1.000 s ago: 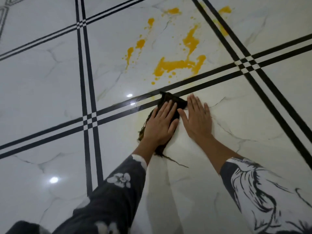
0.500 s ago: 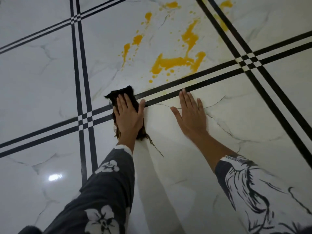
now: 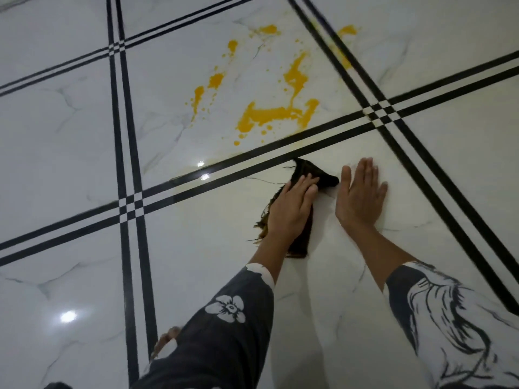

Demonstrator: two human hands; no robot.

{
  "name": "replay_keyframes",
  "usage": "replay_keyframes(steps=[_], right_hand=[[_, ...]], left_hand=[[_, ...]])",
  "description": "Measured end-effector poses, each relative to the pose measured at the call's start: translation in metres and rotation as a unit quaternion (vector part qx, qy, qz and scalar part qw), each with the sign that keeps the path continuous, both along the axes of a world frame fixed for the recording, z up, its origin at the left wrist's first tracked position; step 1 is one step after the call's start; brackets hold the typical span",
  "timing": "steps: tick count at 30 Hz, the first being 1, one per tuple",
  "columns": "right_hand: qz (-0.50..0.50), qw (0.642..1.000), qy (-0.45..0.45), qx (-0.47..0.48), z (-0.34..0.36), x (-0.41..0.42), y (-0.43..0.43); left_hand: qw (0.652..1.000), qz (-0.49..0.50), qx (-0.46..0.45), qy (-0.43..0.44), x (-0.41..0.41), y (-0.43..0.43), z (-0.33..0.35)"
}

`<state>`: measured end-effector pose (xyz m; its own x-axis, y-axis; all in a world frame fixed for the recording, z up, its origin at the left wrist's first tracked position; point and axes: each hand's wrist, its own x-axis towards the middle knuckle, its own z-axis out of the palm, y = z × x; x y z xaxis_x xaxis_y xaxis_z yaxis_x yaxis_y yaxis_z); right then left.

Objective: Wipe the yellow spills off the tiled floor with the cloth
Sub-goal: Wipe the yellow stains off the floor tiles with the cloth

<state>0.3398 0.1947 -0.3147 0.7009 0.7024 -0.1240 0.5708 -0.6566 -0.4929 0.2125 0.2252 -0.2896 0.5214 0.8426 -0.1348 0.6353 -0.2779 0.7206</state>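
Tiled floor (image 3: 70, 136): glossy white marble-pattern tiles divided by paired black border lines.

Faint yellowish smear (image 3: 191, 186): along the black lines near the left-centre crossing; looks like thin residue, some wiping probably done here.

Yellow spills (image 3: 269, 115): thick main patch with a streak rising from it, smaller blots and droplets to its left, on the tile beyond the black lines. Further yellow marks (image 3: 346, 30) sit past the diagonal lines at upper right. All appear unwiped; the bulk of the task is left.

Cloth (image 3: 311, 169): dark, frayed at the edge, flat on the near tile, just short of the black lines and apart from the main spill.

Left hand (image 3: 292, 211): palm down, fingers together and extended, pressing the cloth to the floor; no pinch.

Right hand (image 3: 361, 192): flat on bare tile just beside the cloth, fingers together, bracing; holds nothing.
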Motion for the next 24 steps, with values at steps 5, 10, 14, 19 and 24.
replay_keyframes(steps=[5, 10, 14, 19, 24], right_hand=[[-0.081, 0.995, 0.039, 0.033, 0.014, 0.029, -0.022], [-0.108, 0.993, 0.035, 0.042, 0.021, 0.055, -0.035], [-0.061, 0.997, 0.034, 0.018, 0.014, 0.05, -0.035], [-0.064, 0.995, 0.068, 0.041, 0.006, 0.041, -0.035], [-0.027, 1.0, 0.0, 0.007, -0.004, 0.041, -0.04]], left_hand=[[0.823, 0.215, -0.424, -0.312, 0.043, 0.0, 0.032], [0.783, 0.215, -0.455, -0.367, 0.031, 0.028, 0.031], [0.895, 0.245, -0.211, -0.307, 0.024, 0.042, 0.033], [0.995, -0.089, 0.021, 0.032, 0.085, -0.007, 0.004], [0.967, -0.114, 0.165, 0.155, 0.066, 0.009, -0.021]])
